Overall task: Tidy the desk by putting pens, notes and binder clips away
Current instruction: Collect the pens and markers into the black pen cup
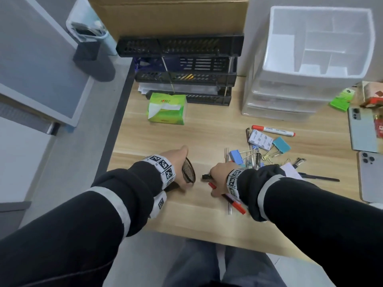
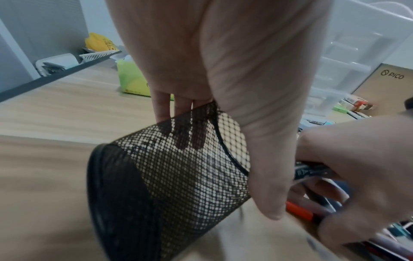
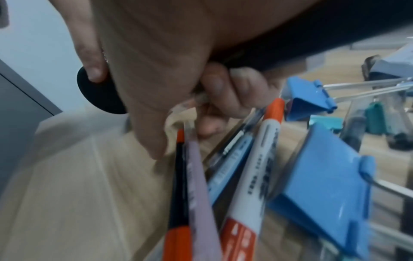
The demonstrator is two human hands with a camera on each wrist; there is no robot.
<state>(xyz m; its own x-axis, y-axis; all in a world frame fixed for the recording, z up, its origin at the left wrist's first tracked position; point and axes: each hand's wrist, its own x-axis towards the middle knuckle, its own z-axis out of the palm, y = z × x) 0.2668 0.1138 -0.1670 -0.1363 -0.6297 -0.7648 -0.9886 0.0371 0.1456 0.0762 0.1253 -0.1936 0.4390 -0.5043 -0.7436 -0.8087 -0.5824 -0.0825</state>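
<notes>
My left hand [image 1: 176,165] holds a black mesh pen cup [image 1: 189,171], tipped on its side just above the wooden desk [image 1: 165,137] with its mouth facing right. In the left wrist view the thumb lies along the outside of the cup [image 2: 178,176] and the fingers [image 2: 186,123] reach inside the rim. Close to the mouth, my right hand [image 1: 218,177] grips a bundle of pens [image 1: 235,204]: orange-capped markers [image 3: 264,159], a lilac pen and a clear one. A black pen end [image 1: 206,177] pokes out towards the cup.
Binder clips [image 1: 236,156], a sticky-note pad [image 1: 260,141], a red-capped marker [image 1: 273,131] and a black pen [image 1: 319,178] lie on the desk's right side. Behind stand a clear drawer unit [image 1: 290,96], black file trays [image 1: 182,65] and a tissue pack [image 1: 166,108]. Two phones [image 1: 361,129] lie far right.
</notes>
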